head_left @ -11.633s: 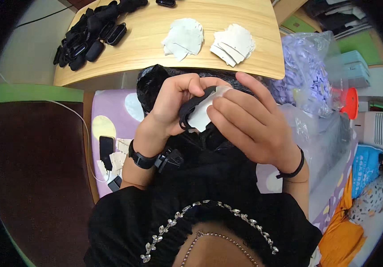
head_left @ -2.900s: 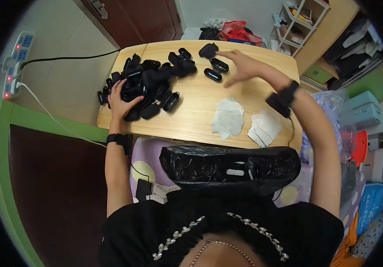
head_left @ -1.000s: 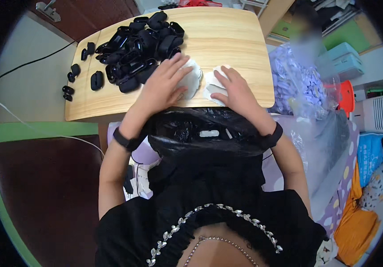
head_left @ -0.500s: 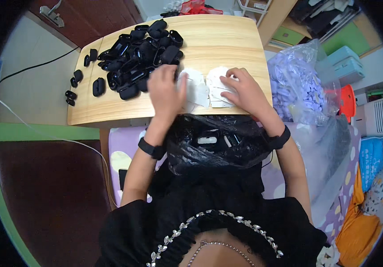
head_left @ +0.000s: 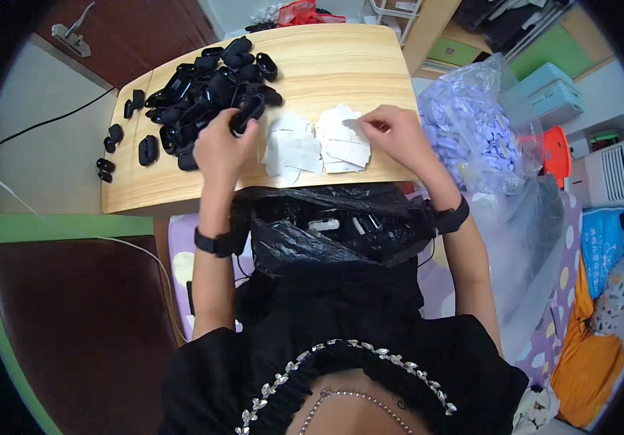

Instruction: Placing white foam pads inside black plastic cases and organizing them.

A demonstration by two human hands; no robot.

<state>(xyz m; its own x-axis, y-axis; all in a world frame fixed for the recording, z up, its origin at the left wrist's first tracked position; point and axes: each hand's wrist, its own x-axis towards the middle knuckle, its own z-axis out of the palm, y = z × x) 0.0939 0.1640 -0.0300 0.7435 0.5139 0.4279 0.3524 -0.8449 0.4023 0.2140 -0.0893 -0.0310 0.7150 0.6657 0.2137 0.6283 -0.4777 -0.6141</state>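
Observation:
A black earbud case (head_left: 250, 114) is gripped between the thumb and fingers of my left hand (head_left: 222, 151), at the right edge of the heap of black earbud cases (head_left: 203, 90). My right hand (head_left: 397, 138) is closed in a pinch beside the right pile of white paper pieces (head_left: 342, 145). Whatever its fingertips hold, if anything, is too small to make out. To the left of that pile lies another pile of white paper pieces (head_left: 292, 148), between my two hands. Both piles are made of loosely overlapping flat pieces.
The wooden table (head_left: 333, 61) also carries small black earbud pieces (head_left: 105, 170) along its left side. A black plastic bag (head_left: 312, 246) with light and dark pieces inside sits open at my lap. Right of the table stands a clear bag of lilac cases (head_left: 468, 127).
My left hand has moved left, off the left paper pile, and now holds a black earbud case. My right hand has shifted to the right pile's edge, its fingers drawn into a pinch.

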